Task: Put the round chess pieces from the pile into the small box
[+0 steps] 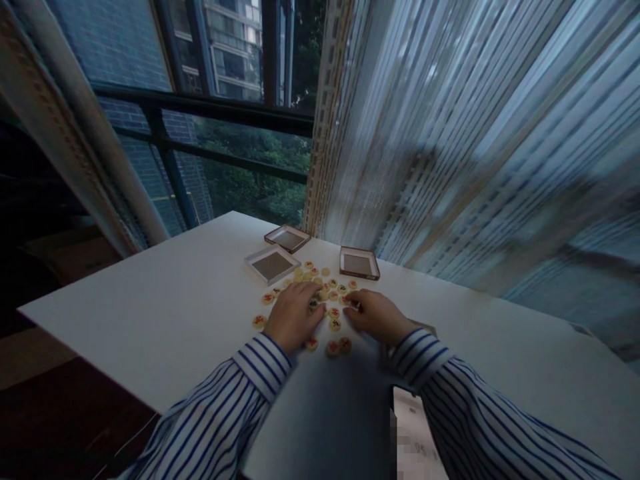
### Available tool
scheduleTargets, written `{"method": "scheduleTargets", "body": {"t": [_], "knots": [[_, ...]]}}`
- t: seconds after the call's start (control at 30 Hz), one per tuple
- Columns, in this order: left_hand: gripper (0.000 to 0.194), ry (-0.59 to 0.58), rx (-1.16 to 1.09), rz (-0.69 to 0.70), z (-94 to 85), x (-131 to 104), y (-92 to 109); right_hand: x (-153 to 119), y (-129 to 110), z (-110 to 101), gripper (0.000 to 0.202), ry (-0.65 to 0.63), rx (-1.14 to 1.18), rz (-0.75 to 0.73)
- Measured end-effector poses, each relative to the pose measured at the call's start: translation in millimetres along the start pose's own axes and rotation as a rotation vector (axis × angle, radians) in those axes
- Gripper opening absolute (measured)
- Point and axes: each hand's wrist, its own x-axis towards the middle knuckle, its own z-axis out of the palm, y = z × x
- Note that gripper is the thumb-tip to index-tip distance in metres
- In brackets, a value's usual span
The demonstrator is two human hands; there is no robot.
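Many round, pale yellow xiangqi pieces with red or dark characters lie spread on the white table. My left hand arches palm down over the left part of the spread. Its thumb stands apart from its fingers, and a dark-marked xiangqi piece shows in the gap. On the other side, my right hand is loosely curved, thumb and index finger apart. Its fingertips are at a red-marked xiangqi piece. Neither hand visibly lifts a piece; what lies under the palms is hidden.
Behind the pieces lie a white box part, a brown-rimmed box part and another shallow brown-rimmed box part. A phone-like screen is near my right forearm. Sheer curtains hang along the table's right side.
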Motion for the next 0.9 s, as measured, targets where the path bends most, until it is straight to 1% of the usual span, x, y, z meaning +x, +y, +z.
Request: {"method": "scheduleTargets", "body": {"t": [0.07, 0.17, 0.27, 0.4, 0.6, 0.9], "knots": [[0.027, 0.011, -0.028, 0.0, 6.5, 3.7, -1.8, 5.2, 3.2, -1.8, 0.028, 0.003, -0.007, 0.017], [0.024, 0.023, -0.051, -0.012, 14.7, 3.0, -8.2, 11.5, 6.6, -3.3, 0.028, -0.003, -0.018, 0.015], [0.024, 0.004, -0.062, -0.032, 19.0, 0.4, -13.2, 18.5, 7.4, -3.2, 0.029, -0.018, -0.029, 0.001], [0.025, -0.003, -0.065, -0.06, 20.4, -0.7, -13.7, 29.8, 4.8, -0.8, 0.032, -0.04, -0.045, -0.002], [0.027, -0.013, -0.072, -0.066, 21.7, -0.3, -13.8, 42.4, -0.2, 5.9, 0.034, -0.067, -0.078, -0.002], [0.026, 0.013, -0.072, -0.091, 22.3, -1.3, -13.0, 54.1, 3.4, 14.9, 0.033, -0.083, -0.106, -0.017]]}}
